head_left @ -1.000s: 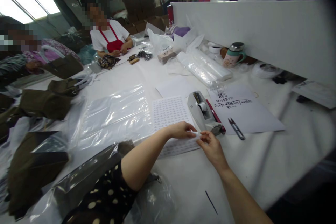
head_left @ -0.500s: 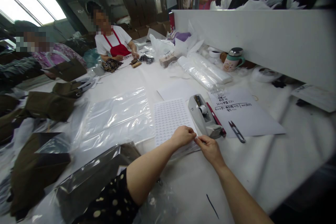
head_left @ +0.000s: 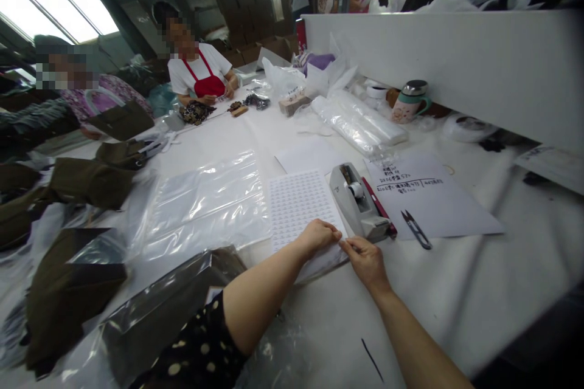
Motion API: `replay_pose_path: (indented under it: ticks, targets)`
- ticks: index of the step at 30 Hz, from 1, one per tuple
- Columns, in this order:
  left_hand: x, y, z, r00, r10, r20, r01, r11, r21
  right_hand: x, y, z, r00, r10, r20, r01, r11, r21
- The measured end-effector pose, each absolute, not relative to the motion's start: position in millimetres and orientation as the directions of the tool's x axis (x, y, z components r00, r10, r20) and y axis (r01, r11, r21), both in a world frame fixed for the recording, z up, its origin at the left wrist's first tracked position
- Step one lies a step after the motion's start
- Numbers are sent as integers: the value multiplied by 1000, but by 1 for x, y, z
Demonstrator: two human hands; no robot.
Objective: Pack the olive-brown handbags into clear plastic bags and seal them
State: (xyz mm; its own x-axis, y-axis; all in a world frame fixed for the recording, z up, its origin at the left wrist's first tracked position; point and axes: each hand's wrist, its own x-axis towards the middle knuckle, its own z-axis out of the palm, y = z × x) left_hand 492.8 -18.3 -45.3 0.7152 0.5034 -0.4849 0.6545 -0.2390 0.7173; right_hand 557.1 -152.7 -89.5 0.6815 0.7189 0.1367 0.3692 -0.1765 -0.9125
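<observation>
My left hand [head_left: 322, 235] is closed in a pinch above the lower right corner of a printed label sheet [head_left: 298, 197]. Fingertip to fingertip with it, my right hand [head_left: 366, 261] is pinched too, and whatever lies between them is too small to make out. Just beyond my hands stands a grey tape dispenser [head_left: 358, 206] beside a dark red strip-like object [head_left: 378, 206]. Thread snips [head_left: 416, 231] lie on a handwritten paper [head_left: 456, 213] to the right. Under my left forearm is a dark olive bag in clear plastic [head_left: 168, 304].
Clear plastic bags [head_left: 210, 200] lie flat on the white table [head_left: 333, 328], left of the labels. Olive bags [head_left: 77, 285] pile up further left. A lidded mug [head_left: 408, 103] and plastic rolls [head_left: 356, 118] stand by the white partition [head_left: 433, 55]. Two co-workers sit across.
My hands stay pinched together at almost the same spot. The whole view has shifted slightly. Across the table, the hands of the co-worker in the red apron have drawn closer together.
</observation>
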Motion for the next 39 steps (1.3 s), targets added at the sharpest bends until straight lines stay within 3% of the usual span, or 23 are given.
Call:
replay_pose_path:
  ticks: [6,16,26,39]
  targets:
    - [492,-17,-53,692,528,-493,651,-161,742,556,-155,-94,721,684,108,318,-188,-929]
    - [482,10,-29,776,511,-369,578,-343,740,570,-153,-101,542,824,-165,108,-263,-959]
    - [452,50,-41,589,757,-281,707,-314,634,566,-156,-102,611,770,-186,185,-367,-912]
    - [408,102,-26,327,926,-189,780,-152,607,563,-164,-100,653,740,-159,326,-465,-823]
